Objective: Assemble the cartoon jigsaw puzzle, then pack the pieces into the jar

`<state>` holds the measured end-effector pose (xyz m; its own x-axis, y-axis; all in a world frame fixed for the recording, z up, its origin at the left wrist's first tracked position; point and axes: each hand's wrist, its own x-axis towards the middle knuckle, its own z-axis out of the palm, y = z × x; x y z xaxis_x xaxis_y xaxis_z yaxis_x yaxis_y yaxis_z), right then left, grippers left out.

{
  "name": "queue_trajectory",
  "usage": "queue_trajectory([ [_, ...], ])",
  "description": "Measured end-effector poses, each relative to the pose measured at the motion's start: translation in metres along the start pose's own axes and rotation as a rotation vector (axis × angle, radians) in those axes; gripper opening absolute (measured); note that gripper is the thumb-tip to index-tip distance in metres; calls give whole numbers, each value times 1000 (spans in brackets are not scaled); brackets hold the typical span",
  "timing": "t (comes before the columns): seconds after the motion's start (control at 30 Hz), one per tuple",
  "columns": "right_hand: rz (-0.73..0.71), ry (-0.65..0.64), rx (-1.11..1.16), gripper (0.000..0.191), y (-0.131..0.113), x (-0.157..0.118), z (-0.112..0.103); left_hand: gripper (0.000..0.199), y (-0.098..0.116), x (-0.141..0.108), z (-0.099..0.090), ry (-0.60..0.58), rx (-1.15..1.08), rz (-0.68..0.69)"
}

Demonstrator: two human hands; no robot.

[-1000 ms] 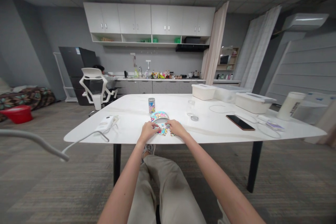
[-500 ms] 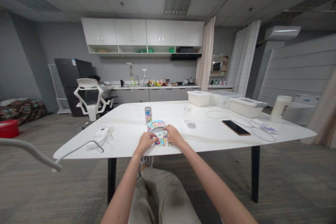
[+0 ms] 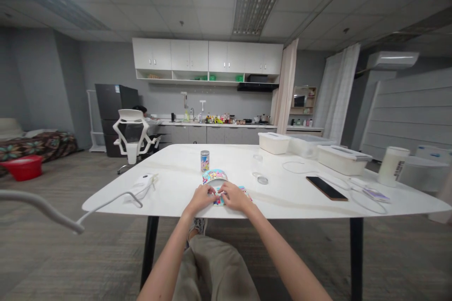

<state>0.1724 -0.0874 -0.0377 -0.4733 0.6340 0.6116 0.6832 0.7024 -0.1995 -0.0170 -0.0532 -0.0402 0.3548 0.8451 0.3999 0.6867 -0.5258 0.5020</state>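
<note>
Colourful puzzle pieces lie near the front edge of the white table, partly hidden by my hands. My left hand is over their left side, fingers bent and closed together at the tips. From the right, my right hand reaches in with curled fingers almost meeting the left ones. Whatever is between the fingertips is too small to make out. Just behind the hands lies a curved, brightly printed piece. A printed can with a grey lid stands upright behind it.
Clear round lids lie right of centre. Farther right are a black phone, white cables, lidded white boxes and a tall bottle. A white charger is at left. A person sits beyond a white chair.
The camera view has shifted. My right hand has come down from beside the curved piece to the puzzle pieces, closer to my left hand.
</note>
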Motion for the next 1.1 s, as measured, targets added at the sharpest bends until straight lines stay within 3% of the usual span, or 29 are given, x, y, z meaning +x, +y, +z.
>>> queue_trajectory([
  [0.2,24,-48,45,16,2,-2,3,13,-4,1,-1,10,-286,15],
  [0.33,34,-46,52,14,5,-3,5,15,-3,1,-3,64,-365,-1],
  [1.1,1,-90,56,14,4,-2,-1,19,1,0,-4,14,-418,21],
])
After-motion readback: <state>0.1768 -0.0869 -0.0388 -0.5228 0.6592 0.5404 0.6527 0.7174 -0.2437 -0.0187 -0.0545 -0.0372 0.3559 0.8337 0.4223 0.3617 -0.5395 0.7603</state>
